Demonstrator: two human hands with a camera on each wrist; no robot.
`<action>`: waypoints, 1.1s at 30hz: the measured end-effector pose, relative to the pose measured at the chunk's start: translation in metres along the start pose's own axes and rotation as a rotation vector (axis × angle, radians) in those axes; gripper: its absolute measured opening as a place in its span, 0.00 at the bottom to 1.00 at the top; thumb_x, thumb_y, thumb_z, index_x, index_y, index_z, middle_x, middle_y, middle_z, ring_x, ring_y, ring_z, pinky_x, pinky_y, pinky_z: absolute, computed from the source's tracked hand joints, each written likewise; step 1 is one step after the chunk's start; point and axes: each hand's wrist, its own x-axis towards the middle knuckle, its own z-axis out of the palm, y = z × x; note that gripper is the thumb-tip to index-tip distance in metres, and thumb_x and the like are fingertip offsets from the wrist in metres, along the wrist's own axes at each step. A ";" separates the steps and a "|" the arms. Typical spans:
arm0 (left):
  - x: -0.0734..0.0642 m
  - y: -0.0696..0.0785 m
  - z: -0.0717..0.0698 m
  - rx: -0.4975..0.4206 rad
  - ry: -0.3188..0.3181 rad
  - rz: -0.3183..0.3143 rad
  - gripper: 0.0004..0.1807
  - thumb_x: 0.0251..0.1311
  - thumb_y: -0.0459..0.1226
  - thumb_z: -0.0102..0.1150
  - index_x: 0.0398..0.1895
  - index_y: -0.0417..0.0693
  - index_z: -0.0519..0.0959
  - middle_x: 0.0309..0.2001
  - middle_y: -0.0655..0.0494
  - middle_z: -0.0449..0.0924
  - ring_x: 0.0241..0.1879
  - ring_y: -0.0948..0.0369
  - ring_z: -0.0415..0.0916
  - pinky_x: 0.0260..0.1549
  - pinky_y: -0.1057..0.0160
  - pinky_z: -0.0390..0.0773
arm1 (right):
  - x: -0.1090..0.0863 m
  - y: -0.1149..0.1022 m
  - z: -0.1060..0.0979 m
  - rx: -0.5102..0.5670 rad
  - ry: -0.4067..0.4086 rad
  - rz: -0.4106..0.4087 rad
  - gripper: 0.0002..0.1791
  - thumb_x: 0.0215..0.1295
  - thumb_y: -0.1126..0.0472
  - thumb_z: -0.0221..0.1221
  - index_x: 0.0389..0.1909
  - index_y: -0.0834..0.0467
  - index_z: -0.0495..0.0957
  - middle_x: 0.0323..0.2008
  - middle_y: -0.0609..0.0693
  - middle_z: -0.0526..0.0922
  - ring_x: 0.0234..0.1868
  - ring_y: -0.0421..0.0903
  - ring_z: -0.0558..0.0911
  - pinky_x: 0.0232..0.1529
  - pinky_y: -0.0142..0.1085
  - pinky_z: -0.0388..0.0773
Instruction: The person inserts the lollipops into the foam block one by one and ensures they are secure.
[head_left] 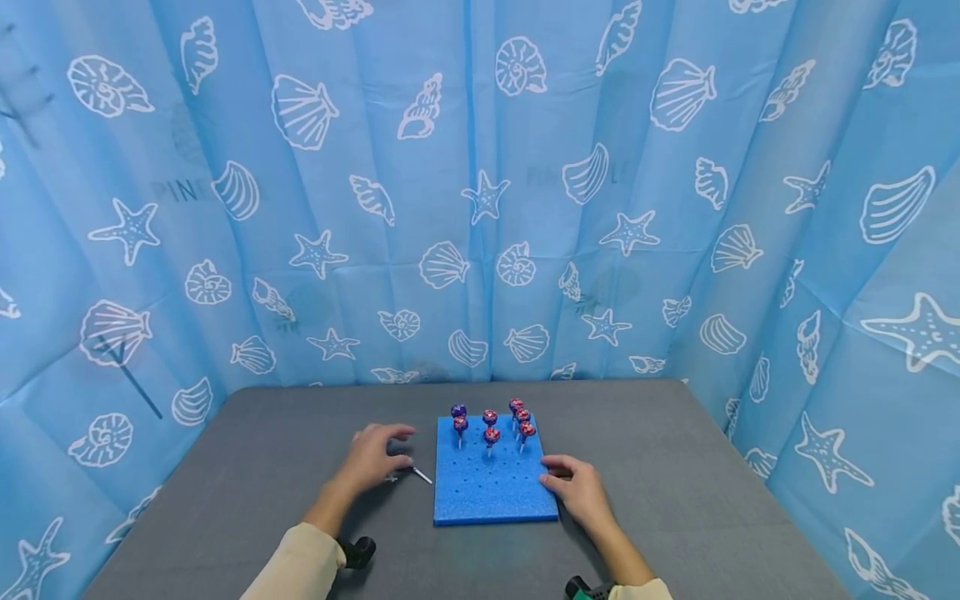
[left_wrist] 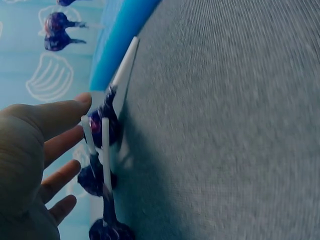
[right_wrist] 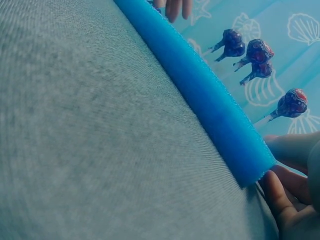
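My left hand (head_left: 369, 460) hovers at the left of a blue foam board (head_left: 495, 500), thumb and fingers spread apart. Close beside them in the left wrist view are three purple-wrapped lollipops with white sticks: one lollipop (left_wrist: 111, 131) points its stick (left_wrist: 126, 62) at the board, and two others, a middle lollipop (left_wrist: 91, 181) and a lower lollipop (left_wrist: 111, 232), sit nearer the wrist. Nothing is held in that hand. At the board's right edge, my right hand (head_left: 585, 493) grips the foam (right_wrist: 245, 155) with thumb and fingers near a corner.
Several wrapped lollipops stand upright in the board's far half, among them a front lollipop (head_left: 491, 436) and a right one (head_left: 527, 430). Rows of small holes show in its nearer half. The grey table (head_left: 645, 450) meets a blue shell-patterned curtain (head_left: 480, 292) behind.
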 end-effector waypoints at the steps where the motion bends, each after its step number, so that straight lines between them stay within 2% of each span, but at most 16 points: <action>1: -0.001 -0.001 -0.001 -0.004 -0.004 0.001 0.22 0.52 0.38 0.72 0.53 0.55 0.81 0.46 0.61 0.82 0.53 0.53 0.71 0.55 0.45 0.62 | 0.000 0.000 0.000 0.000 -0.002 0.000 0.13 0.58 0.69 0.66 0.45 0.62 0.83 0.40 0.52 0.83 0.40 0.48 0.81 0.43 0.43 0.78; 7: -0.005 -0.008 -0.004 -0.002 -0.012 0.032 0.23 0.51 0.37 0.73 0.52 0.51 0.81 0.44 0.60 0.83 0.49 0.53 0.72 0.54 0.44 0.61 | 0.001 0.001 0.000 0.003 -0.010 0.000 0.13 0.58 0.68 0.67 0.45 0.62 0.83 0.39 0.52 0.84 0.40 0.47 0.81 0.42 0.43 0.79; 19: -0.007 -0.009 -0.004 0.022 -0.042 -0.041 0.21 0.52 0.38 0.72 0.51 0.53 0.81 0.42 0.64 0.82 0.48 0.56 0.71 0.54 0.45 0.61 | 0.001 0.001 -0.001 0.009 -0.013 0.008 0.13 0.58 0.68 0.67 0.45 0.63 0.83 0.39 0.52 0.84 0.40 0.47 0.81 0.42 0.42 0.79; 27: -0.008 -0.010 0.000 0.013 -0.004 -0.030 0.19 0.49 0.36 0.73 0.47 0.54 0.83 0.37 0.65 0.83 0.46 0.56 0.72 0.52 0.45 0.61 | 0.001 0.000 -0.001 0.011 -0.016 0.017 0.13 0.58 0.67 0.67 0.46 0.63 0.83 0.40 0.52 0.84 0.40 0.47 0.81 0.42 0.43 0.79; 33: -0.007 -0.008 0.000 -0.003 0.028 -0.039 0.17 0.50 0.38 0.73 0.45 0.54 0.83 0.38 0.65 0.82 0.50 0.53 0.73 0.55 0.43 0.62 | -0.001 -0.002 -0.001 -0.008 -0.004 0.007 0.13 0.58 0.68 0.66 0.46 0.62 0.83 0.40 0.52 0.84 0.40 0.48 0.81 0.42 0.43 0.78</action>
